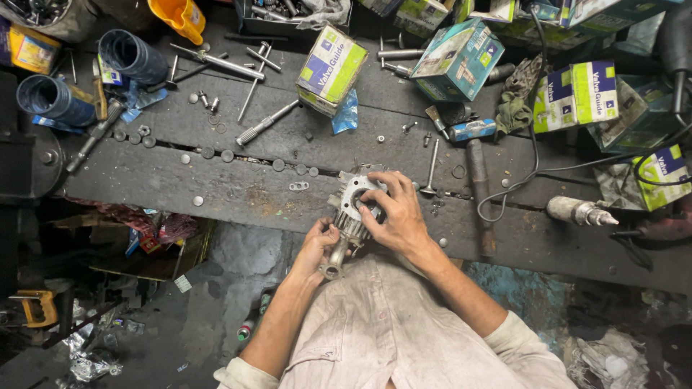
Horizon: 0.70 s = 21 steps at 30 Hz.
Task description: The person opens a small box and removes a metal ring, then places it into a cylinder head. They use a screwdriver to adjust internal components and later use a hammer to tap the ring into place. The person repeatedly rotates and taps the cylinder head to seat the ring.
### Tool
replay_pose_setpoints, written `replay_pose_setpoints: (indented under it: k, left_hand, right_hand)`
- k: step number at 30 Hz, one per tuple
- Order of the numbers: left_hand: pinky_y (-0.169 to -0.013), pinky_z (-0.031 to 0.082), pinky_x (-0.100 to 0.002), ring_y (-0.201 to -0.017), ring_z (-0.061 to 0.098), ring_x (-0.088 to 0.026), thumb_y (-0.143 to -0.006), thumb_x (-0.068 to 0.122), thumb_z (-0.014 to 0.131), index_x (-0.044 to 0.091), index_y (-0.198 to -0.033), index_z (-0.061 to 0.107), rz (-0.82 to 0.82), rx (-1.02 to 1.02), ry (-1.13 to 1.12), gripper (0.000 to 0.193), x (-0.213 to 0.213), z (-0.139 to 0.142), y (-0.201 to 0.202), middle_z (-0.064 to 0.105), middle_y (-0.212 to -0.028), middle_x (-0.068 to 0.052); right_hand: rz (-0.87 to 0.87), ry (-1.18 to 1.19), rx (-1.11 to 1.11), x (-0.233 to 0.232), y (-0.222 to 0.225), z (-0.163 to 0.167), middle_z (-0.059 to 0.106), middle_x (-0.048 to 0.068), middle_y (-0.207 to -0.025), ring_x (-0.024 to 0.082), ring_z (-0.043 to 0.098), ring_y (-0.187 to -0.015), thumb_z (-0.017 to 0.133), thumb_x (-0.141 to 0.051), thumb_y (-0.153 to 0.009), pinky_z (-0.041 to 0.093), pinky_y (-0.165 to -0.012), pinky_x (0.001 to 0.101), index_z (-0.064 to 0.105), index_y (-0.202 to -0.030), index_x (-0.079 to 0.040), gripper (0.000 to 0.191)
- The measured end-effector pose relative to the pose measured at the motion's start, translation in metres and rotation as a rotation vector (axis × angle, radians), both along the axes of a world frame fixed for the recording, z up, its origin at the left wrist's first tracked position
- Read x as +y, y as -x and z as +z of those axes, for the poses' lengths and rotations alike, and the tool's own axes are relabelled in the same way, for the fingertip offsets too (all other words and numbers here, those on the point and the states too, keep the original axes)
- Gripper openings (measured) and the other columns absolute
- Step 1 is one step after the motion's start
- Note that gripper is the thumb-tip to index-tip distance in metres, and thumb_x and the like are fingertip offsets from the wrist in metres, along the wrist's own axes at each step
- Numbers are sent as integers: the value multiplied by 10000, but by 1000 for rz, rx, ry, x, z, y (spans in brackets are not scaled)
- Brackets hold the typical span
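Person at dark, oily wooden bench (238, 194), both hands on a finned metal engine part (351, 216) w/ a round bore, held at the near bench edge, partly overhanging toward the lap. Left hand (317, 248) curled closed around the part's lower tube-like stub, gripping from below. Right hand (396, 212) spread over the top, fingers bent down around the bore rim; can't tell if it pinches anything small underneath, palm hides it. Risks, as judged: part sits only partly on the bench, so if the left grip slips on oily metal it likely drops to the littered floor (180, 317). Loose valve (429, 173) stands upright just beside the right hand; a wrist swing could knock it over & roll it off the edge. Small discs & washers (216, 153) lie scattered along the plank gap, well left of the hands; any small piece let go near there could get mixed in or fall thru the gap. Black cable (533, 169) loops across the bench right of the hands, near a cylindrical tool (580, 211); a snagged elbow or sleeve could drag the tool. Green-and-white cartons (331, 68) crowd the back, well apart from the work; low risk.
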<state>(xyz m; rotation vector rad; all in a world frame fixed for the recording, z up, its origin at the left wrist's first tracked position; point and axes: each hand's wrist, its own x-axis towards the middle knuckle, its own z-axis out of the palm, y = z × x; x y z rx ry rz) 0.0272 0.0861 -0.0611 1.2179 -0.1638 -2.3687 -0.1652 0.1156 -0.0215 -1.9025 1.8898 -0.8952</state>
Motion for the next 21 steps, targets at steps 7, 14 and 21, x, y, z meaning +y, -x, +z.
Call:
replay_pose_setpoints:
  k: [7, 14, 21]
  left_hand:
    - [-647, 639, -409, -855, 703, -239, -930, 21, 596, 123, -1238, 455, 18, 29, 23, 353, 0, 0, 0, 635, -1042, -103]
    - [-622, 626, -399, -856, 718, -271, -947, 39, 580, 97, -1190, 471, 21, 25, 17, 272, 0, 0, 1, 667, -1041, -146]
    - [-627, 630, -402, -855, 713, -262, -925, 3, 580, 98, -1186, 485, 23, 37, 23, 294, -1, 4, 2, 664, -1036, -132]
  right_hand:
    - [-3, 2, 12, 2, -1, -2, 577, 99, -1360, 373, 455, -1339, 791, -164, -811, 393, -1130, 505, 714, -990, -83, 211]
    - [4, -1, -2, 2, -1, -3, 572, 103, -1370, 371, 451, -1352, 781, -163, -833, 397, -1141, 500, 710, -1004, -78, 204]
    - [2, -15, 29, 4, -1, -5, 585, 100, -1356, 377, 452, -1347, 783, -167, -827, 389, -1145, 507, 716, -1000, -78, 206]
